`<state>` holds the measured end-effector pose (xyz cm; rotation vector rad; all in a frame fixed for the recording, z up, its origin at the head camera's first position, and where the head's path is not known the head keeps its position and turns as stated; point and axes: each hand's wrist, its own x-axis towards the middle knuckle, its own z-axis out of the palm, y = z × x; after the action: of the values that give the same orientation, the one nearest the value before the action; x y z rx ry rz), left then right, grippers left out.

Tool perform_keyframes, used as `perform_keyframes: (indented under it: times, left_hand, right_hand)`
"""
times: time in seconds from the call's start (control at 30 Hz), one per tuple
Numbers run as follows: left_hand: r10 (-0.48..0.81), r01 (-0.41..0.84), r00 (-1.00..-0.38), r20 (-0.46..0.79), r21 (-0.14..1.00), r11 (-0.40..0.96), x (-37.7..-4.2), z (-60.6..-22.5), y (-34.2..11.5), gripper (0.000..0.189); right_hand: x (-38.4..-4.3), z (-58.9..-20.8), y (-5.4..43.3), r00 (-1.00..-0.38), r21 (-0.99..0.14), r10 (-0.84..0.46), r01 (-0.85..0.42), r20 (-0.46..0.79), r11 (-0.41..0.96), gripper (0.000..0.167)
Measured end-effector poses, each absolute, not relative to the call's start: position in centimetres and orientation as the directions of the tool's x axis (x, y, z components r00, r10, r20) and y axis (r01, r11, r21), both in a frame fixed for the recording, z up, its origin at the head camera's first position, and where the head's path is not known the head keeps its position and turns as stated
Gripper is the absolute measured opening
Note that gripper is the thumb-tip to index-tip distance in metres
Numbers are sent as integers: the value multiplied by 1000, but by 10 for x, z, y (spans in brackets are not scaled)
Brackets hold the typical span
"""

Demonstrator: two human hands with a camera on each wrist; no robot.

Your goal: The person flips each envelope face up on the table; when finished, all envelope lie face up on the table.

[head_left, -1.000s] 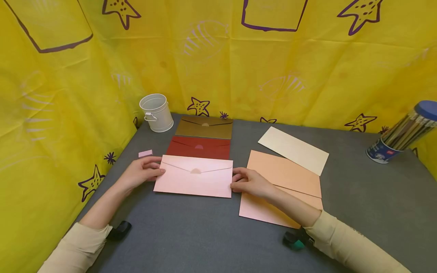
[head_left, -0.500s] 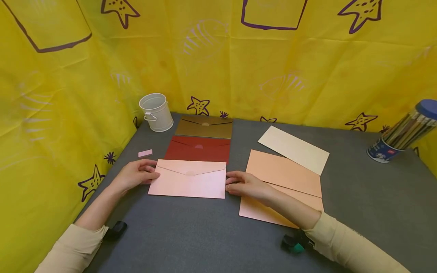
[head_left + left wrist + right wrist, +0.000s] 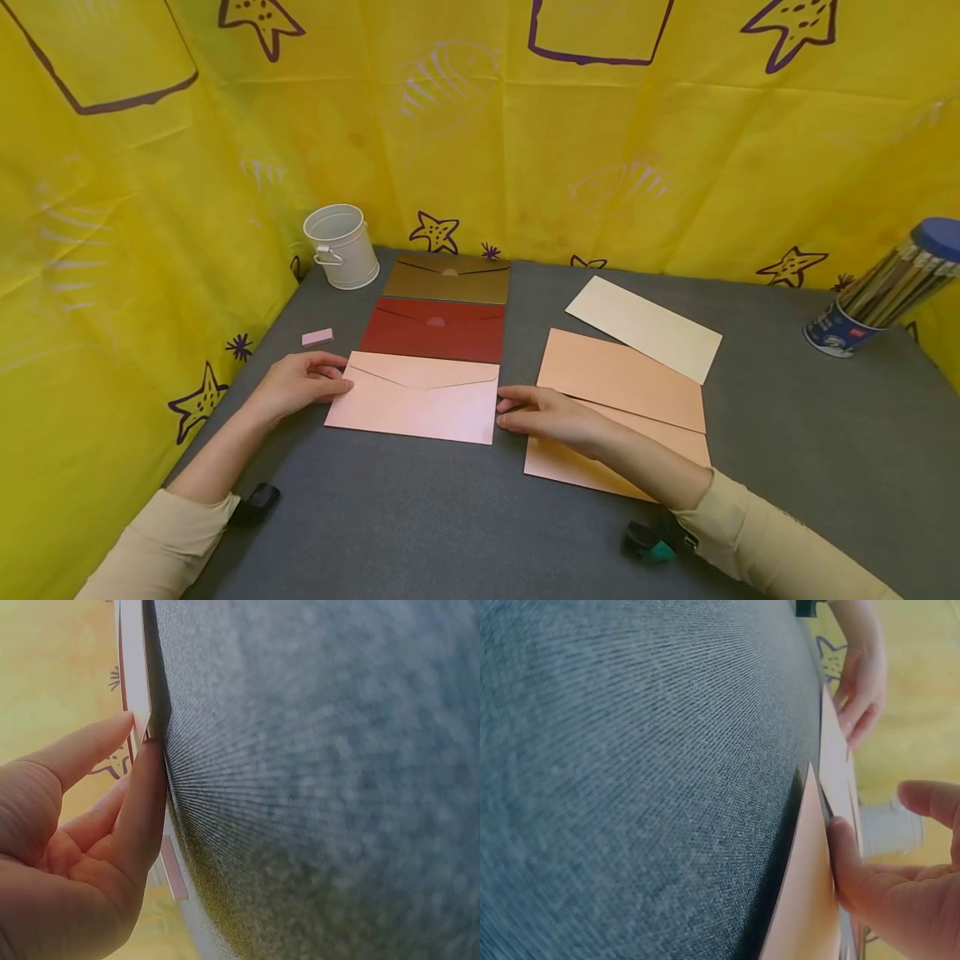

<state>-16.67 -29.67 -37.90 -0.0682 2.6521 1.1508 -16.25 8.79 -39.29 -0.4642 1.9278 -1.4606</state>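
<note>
Gold and red paper envelopes (image 3: 435, 332) are aligned, the pale-pink envelope (image 3: 416, 408) is pinched by the left hand (image 3: 298, 386) and ungripped by the right hand (image 3: 553, 417), peach paper rectangles (image 3: 622, 375) apparently unplaced.

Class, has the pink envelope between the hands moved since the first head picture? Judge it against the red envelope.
Yes: toward the person and slightly left; the pink envelope now leaves more of the red envelope uncovered.

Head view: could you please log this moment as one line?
left hand: pinches pale pink rectangular paper envelope | right hand: at its right edge, not gripping
</note>
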Motion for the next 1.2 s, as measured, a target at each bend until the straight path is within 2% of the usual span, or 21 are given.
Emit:
perform_keyframes:
  times: [0.2, 0.53, 1.2]
  left_hand:
    - [66, -88, -976, -205, 661, 746, -167, -379, -296, 52]
    - [68, -63, -982, -179, 639, 767, -167, -382, -295, 53]
    - [40, -87, -981, -192, 609, 789, -168, -381, -291, 54]
  right_hand:
    - [-163, -394, 88, -717, -944, -637, 93, -283, 316, 58]
    - [-161, -396, 89, -717, -950, -658, 19, -229, 310, 58]
    - [-161, -396, 91, -707, -951, -663, 46, -247, 305, 58]
